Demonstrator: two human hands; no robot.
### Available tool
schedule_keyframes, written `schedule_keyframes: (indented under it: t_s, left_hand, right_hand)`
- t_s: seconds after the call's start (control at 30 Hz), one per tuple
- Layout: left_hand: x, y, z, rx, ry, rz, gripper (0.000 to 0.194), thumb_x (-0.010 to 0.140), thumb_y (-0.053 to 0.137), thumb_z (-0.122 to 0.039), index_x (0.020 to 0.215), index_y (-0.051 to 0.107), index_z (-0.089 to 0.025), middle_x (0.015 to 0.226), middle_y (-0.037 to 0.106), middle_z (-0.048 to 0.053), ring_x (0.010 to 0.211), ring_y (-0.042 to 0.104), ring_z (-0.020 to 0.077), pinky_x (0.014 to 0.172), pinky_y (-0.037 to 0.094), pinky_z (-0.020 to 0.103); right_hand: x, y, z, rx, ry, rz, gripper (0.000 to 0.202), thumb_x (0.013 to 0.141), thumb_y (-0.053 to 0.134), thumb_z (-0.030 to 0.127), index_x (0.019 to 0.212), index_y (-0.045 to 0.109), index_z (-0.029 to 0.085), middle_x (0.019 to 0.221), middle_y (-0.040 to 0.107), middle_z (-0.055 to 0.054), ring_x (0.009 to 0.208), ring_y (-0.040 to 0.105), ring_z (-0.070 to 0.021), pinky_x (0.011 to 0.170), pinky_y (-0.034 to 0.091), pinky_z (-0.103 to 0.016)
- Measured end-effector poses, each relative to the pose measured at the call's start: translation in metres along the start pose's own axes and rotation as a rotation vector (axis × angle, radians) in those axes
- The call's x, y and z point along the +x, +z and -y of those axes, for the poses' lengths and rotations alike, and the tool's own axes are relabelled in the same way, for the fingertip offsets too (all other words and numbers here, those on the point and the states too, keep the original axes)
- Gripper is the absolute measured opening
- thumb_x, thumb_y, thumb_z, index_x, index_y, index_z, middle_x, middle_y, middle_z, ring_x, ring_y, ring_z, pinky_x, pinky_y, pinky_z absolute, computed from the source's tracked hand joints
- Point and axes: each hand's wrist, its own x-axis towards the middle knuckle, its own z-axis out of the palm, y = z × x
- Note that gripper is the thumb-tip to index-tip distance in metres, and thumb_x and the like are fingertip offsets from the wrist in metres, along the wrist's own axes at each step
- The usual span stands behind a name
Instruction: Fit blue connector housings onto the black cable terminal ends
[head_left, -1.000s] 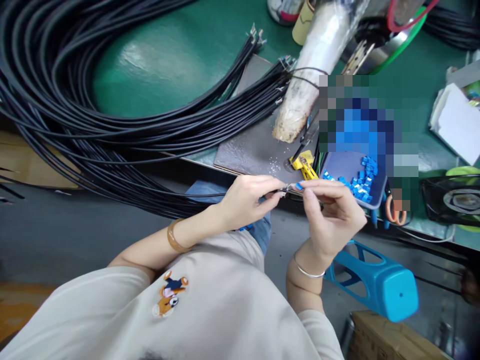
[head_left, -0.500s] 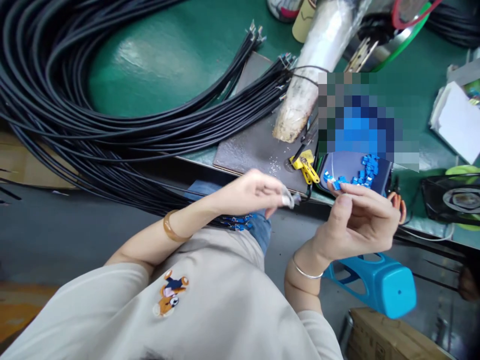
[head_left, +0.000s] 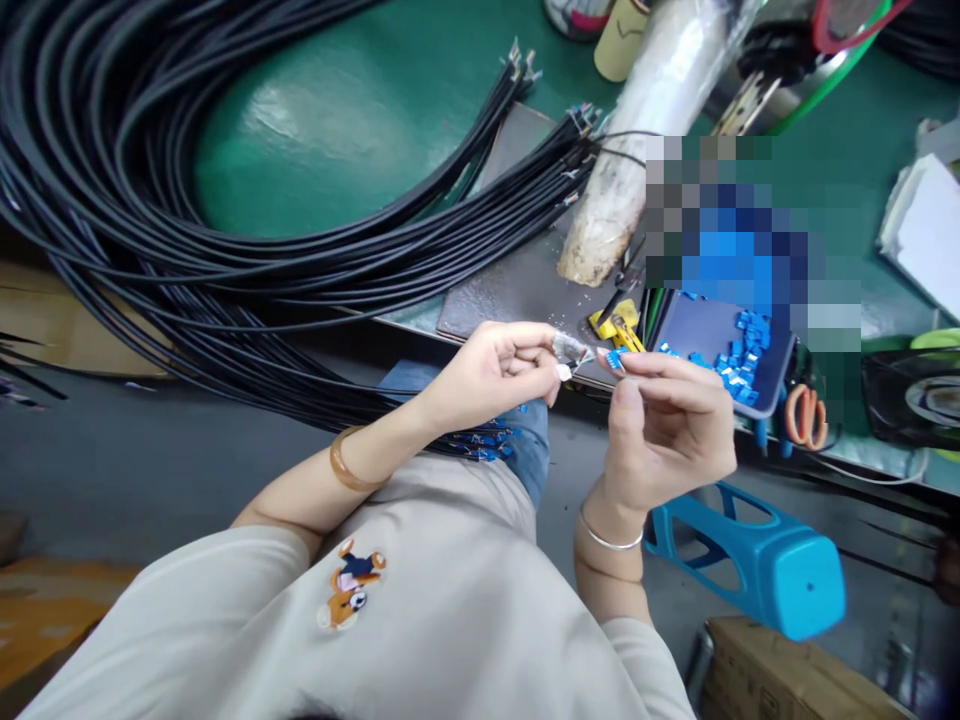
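My left hand (head_left: 510, 370) pinches a stripped cable end (head_left: 573, 352), its thin coloured wires and silvery shielding poking out past the fingertips. Facing it, my right hand (head_left: 664, 420) grips a small blue connector (head_left: 616, 359) between thumb and fingers. The wires and the connector are very close together; whether they touch I cannot tell. More blue connectors (head_left: 739, 365) lie in a dark shallow tray (head_left: 701, 318) beyond my right hand. Below my left wrist, cable ends with blue connectors (head_left: 487, 440) rest across my lap.
A large bundle of black cables (head_left: 300, 270) arcs over the green table (head_left: 315, 130). A yellow tool (head_left: 621, 325) lies on a brown board (head_left: 510, 270), near a plastic-wrapped roll (head_left: 637, 150). Orange-handled scissors (head_left: 806, 416) sit beside the tray. A blue stool (head_left: 802, 580) stands at the lower right.
My right hand has moved left, away from the tray, carrying the blue connector to the cable end. My left hand has risen slightly, and the wires now point toward the connector.
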Motion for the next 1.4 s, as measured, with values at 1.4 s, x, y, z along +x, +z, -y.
schedule_keyframes:
  t_s: [1.4]
  left_hand:
    - [0.004,0.004,-0.002,0.003,0.008,-0.008,0.011,0.081,0.064,-0.016,0.076,0.055,-0.013,0.057,0.045,-0.007,0.048,0.034,0.0014,0.045,0.027,0.015]
  right_hand:
    - [-0.002,-0.004,-0.013,-0.133,-0.112,-0.081,0.014,0.083,0.071,0.009,0.090,0.069,0.020,0.091,0.072,-0.002,0.086,0.072,-0.0167,0.075,0.062,-0.033]
